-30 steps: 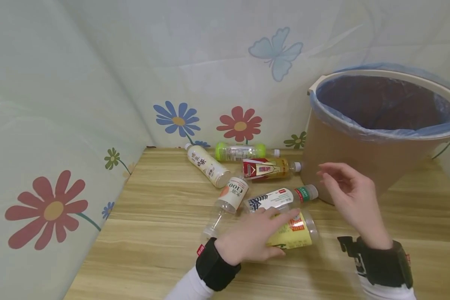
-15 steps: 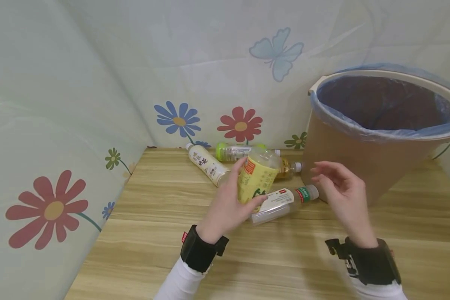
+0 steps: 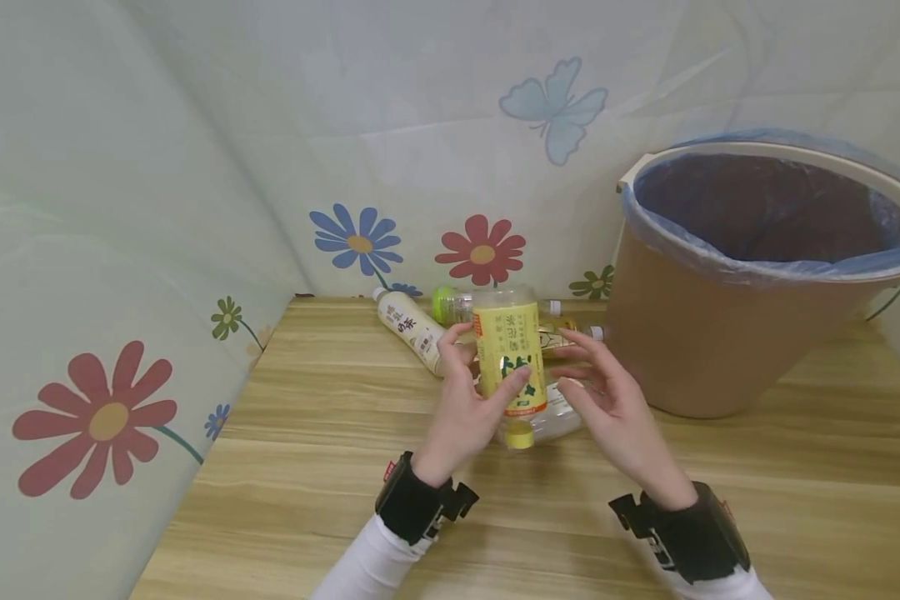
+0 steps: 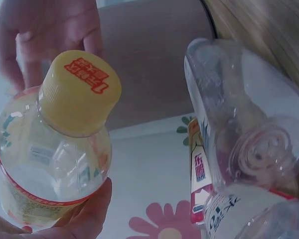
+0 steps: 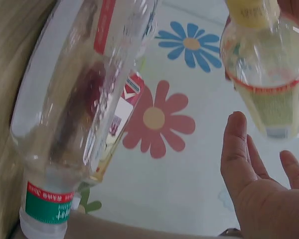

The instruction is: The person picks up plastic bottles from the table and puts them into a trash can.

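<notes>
1. Farthest left among the bottles, a white-labelled milk tea bottle (image 3: 412, 331) lay on its side on the tabletop (image 3: 307, 467), beyond the left hand and apart from its fingers.
2. Next came a green-ended bottle (image 3: 454, 305), lying at the back by the wall, partly hidden.
3. The left hand (image 3: 461, 408) gripped the yellow-labelled bottle (image 3: 510, 346); its thumb lay across the front of the label, while its other fingers bent round the left side and back.
4. That bottle was held upside down above the tabletop, its yellow cap (image 3: 519, 433) pointing downward, below the left thumb.
5. Underneath and behind it lay a clear bottle with a green neck band (image 5: 60, 114) and a red-and-gold bottle (image 5: 122, 117).
6. The right hand (image 3: 615, 408) held nothing; its fingers were loosely bent and spread just beside the yellow-labelled bottle, with a gap showing in the right wrist view.
7. Rightmost stood a brown bin (image 3: 690, 350) with a blue liner (image 3: 735, 268) over its rim.
</notes>
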Demonstrator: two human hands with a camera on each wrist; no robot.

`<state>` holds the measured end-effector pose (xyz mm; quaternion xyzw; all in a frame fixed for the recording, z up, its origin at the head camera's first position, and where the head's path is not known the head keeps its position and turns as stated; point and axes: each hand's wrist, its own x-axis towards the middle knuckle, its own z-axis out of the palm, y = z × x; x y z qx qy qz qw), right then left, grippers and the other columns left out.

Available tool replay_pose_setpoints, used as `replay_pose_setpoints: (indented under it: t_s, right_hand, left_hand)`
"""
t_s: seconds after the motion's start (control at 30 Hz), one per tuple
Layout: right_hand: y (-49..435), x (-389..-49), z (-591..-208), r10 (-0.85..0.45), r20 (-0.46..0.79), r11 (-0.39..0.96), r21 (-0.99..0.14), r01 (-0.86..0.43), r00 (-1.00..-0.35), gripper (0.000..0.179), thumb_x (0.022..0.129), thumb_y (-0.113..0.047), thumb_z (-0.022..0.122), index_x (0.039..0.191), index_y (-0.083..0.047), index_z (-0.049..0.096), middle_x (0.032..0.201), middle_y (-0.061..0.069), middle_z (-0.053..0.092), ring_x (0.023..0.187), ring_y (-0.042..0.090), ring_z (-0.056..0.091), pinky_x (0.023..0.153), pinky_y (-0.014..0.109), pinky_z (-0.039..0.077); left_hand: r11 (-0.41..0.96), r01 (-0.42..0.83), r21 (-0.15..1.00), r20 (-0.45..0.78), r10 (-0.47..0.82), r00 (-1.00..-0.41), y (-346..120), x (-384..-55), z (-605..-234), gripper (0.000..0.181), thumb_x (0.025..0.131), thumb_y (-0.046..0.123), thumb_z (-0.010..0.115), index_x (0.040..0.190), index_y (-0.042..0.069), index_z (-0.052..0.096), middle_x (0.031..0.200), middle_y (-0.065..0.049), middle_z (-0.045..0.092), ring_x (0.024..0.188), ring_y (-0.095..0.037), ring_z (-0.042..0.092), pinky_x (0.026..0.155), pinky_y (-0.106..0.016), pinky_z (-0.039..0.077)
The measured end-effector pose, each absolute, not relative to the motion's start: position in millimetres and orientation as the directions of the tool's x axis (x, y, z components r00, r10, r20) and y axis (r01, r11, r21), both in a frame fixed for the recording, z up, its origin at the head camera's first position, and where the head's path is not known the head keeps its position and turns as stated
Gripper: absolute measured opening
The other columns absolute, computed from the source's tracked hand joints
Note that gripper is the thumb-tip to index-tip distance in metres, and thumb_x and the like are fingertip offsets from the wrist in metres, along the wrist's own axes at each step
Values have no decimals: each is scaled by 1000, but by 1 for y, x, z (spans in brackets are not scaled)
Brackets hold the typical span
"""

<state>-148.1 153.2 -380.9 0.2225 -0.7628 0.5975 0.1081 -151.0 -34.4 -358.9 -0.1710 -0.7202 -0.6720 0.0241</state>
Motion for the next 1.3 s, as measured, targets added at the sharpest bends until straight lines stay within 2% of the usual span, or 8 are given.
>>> replay_pose_setpoints:
  t_s: [0.1, 0.23, 0.37, 0.6, 0.77, 0.9, 1.17, 1.3]
  right_hand:
    - [147, -148, -384, -258, 406, 161, -876, -454, -876, 57, 96, -3, 51, 147, -17, 32, 130, 17, 47, 108, 29, 55, 84, 22, 51]
    - [144, -148, -387, -286, 378, 158, -888, -433, -880, 62, 98, -7, 49, 151, -26, 23, 133, 18, 45, 110, 31, 55, 84, 35, 53]
    - [144, -148, -388, -296, 376, 138, -893, -429, -878, 65, 99, -7, 46, 152, -28, 16, 133, 23, 44, 115, 37, 52, 84, 42, 52]
    - [148, -149, -388, -293, 382, 123, -894, -431, -876, 70, 98, -5, 47, 153, -28, 11, 132, 25, 45, 110, 38, 54, 79, 40, 54]
    - [150, -150, -388, -279, 363, 146, -899, -413, -889, 72, 97, -6, 50, 152, -30, 10, 135, 21, 42, 109, 36, 53, 78, 41, 54]
    - [151, -151, -389, -264, 346, 176, -900, -398, -900, 75, 95, -9, 53, 152, -31, 9, 138, 17, 39, 107, 32, 51, 76, 40, 54]
    - [154, -154, -389, -230, 383, 215, -876, -431, -895, 87, 87, -5, 64, 152, -28, 10, 124, 14, 48, 91, 25, 58, 63, 33, 56]
    - [155, -154, -389, -221, 387, 226, -872, -434, -895, 88, 86, -6, 65, 152, -27, 11, 124, 13, 49, 90, 22, 58, 62, 32, 56]
  left_hand:
    - [15, 262, 965, 252, 226, -941, -30, -149, -360, 67, 91, 16, 62, 134, 13, 11, 129, -13, 44, 100, -25, 60, 77, -33, 56]
    - [19, 258, 966, 246, 241, -939, -25, -146, -361, 64, 92, 19, 61, 134, 14, 12, 132, -12, 42, 101, -24, 58, 76, -32, 56]
    - [48, 280, 959, 258, 264, -929, -24, -142, -360, 60, 95, 21, 56, 135, 13, 12, 135, -12, 38, 104, -26, 56, 77, -32, 55]
    - [86, 374, 924, 331, 314, -890, -25, -138, -355, 48, 101, 19, 42, 138, 7, 14, 140, -22, 34, 120, -35, 47, 92, -41, 49]
    - [113, 395, 912, 340, 334, -879, -27, -137, -351, 41, 103, 18, 34, 138, 4, 18, 144, -23, 31, 128, -33, 40, 99, -46, 43]
    - [113, 400, 910, 344, 333, -878, -28, -136, -349, 39, 104, 17, 32, 138, 1, 24, 143, -21, 34, 127, -32, 42, 98, -46, 45]
    - [186, 453, 872, 390, 297, -872, -32, -138, -347, 37, 104, 14, 31, 136, -2, 40, 141, -17, 40, 118, -26, 49, 88, -36, 52]
    - [241, 497, 833, 431, 280, -858, -34, -138, -347, 36, 103, 12, 32, 134, -2, 45, 141, -17, 42, 124, -27, 45, 97, -42, 45]
